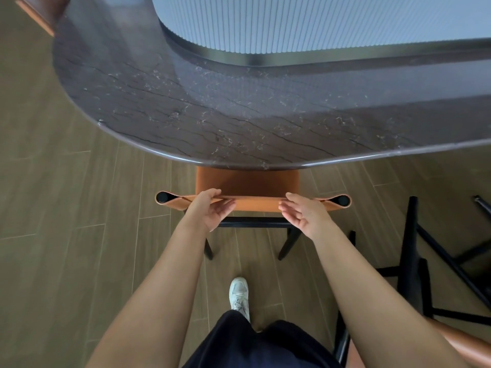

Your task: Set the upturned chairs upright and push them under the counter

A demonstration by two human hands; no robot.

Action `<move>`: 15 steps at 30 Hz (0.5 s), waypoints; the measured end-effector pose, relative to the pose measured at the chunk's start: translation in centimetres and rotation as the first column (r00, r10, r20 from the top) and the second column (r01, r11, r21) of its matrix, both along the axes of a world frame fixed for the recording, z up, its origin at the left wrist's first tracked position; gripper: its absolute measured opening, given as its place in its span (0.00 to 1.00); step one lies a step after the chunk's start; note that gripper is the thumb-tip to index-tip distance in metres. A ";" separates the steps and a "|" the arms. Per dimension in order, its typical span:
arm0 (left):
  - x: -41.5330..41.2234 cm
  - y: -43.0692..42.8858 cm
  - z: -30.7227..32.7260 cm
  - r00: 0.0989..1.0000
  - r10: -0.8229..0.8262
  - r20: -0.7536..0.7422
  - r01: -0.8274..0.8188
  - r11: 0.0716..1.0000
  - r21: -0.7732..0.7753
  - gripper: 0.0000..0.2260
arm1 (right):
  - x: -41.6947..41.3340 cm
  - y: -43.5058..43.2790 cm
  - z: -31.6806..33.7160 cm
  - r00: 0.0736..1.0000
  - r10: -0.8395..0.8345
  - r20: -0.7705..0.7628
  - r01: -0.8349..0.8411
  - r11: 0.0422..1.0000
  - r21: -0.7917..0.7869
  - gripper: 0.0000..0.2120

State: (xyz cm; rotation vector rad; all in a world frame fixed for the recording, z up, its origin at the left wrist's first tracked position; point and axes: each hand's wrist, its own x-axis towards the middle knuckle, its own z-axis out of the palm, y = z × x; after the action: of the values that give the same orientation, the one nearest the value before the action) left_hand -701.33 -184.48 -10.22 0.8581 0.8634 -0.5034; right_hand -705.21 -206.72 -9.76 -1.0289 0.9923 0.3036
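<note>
An upright chair with an orange leather seat and black legs stands with its seat partly under the dark marble counter. Its orange backrest runs across in front of me. My left hand lies on the backrest's left part, fingers over the top edge, palm loose. My right hand is at the right part with its fingers spread, touching or just off the edge. A second chair lies upturned on the floor at the right, black legs in the air, its orange seat at the lower right corner.
The counter has a curved front edge and a ribbed pale panel behind it. Another orange chair shows at the top left. My foot in a white shoe is on the wooden floor behind the chair.
</note>
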 end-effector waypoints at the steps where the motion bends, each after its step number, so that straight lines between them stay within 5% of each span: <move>1: -0.7 0.1 0.0 1.000 0.009 0.024 -0.009 1.000 -0.009 0.11 | -0.6 -0.4 0.2 1.000 -0.014 0.013 0.014 1.000 -0.015 0.10; 7: -5.5 0.2 0.3 0.979 0.032 0.199 -0.015 0.996 -0.086 0.09 | -4.6 -2.8 1.8 0.985 -0.041 0.165 0.045 0.999 -0.021 0.07; 15: -11.6 -1.1 2.8 0.887 -0.213 0.409 0.191 0.977 0.096 0.11 | -11.7 -3.2 3.7 0.965 0.024 0.261 -0.002 0.996 -0.084 0.13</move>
State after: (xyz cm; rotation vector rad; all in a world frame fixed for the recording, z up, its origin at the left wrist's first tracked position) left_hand -712.96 -185.54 -7.41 1.0645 0.3950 -0.4550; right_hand -716.94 -209.96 -6.08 -1.1200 0.7645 0.1324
